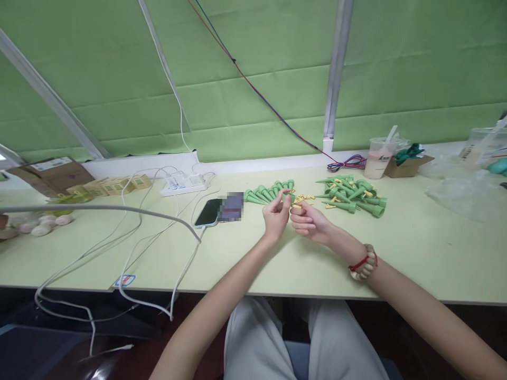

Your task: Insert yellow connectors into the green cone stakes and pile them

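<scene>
My left hand point(276, 215) is closed above the table, thumb and fingers pinched on a green plastic spike point(292, 197); most of this spike is hidden by the fingers. Close beside it, my right hand point(310, 221) is curled, with a small yellow plastic piece point(296, 206) between thumb and forefinger. Just behind the hands lies a scatter of small yellow pieces point(304, 198). A row of green cone-shaped spikes point(263, 194) is lined up to the left. On the right is a loose heap of green spikes point(352, 192), several with yellow pieces on or among them.
A phone point(208, 212) with a cable lies left of my hands, beside a blurred dark item point(232, 207). White cables point(138, 227) run over the table's left side to a power strip point(185, 186). At the back right stand a drink cup point(378, 158), an open cardboard box point(407, 166) and plastic bags point(459, 195).
</scene>
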`<state>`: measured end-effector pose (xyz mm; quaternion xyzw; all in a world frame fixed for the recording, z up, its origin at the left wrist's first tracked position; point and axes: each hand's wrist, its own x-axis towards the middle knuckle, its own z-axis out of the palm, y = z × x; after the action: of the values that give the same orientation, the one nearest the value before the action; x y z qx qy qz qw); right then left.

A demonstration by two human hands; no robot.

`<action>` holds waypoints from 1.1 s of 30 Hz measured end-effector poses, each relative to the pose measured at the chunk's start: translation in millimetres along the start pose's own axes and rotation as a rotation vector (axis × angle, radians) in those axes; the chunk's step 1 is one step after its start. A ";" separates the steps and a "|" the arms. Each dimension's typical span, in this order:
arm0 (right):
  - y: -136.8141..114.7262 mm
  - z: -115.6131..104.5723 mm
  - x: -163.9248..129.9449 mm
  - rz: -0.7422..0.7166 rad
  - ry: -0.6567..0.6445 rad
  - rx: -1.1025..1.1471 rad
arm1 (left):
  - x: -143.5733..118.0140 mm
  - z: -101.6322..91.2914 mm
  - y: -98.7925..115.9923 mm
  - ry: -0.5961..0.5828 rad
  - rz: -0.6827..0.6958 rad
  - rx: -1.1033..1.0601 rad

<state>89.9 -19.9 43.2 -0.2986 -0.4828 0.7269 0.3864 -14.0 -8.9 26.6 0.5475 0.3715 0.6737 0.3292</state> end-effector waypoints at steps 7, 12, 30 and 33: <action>3.4 -12.5 2.4 -0.224 0.321 -0.656 | 3.6 9.7 -3.8 -0.013 -0.137 -0.076; 2.3 -24.6 3.7 -0.577 0.388 -1.154 | 8.9 11.0 -7.3 0.007 -0.248 -0.152; -6.3 -8.6 2.6 0.003 0.112 -0.187 | 3.9 6.1 2.5 0.001 -0.091 -0.063; -0.2 -14.6 2.9 -0.293 0.284 -0.682 | 9.5 5.5 1.1 0.020 -0.142 -0.102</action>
<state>100.3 -10.5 38.0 -0.4353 -0.6758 0.4137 0.4274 -10.5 -0.6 32.9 0.4957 0.3779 0.6720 0.3998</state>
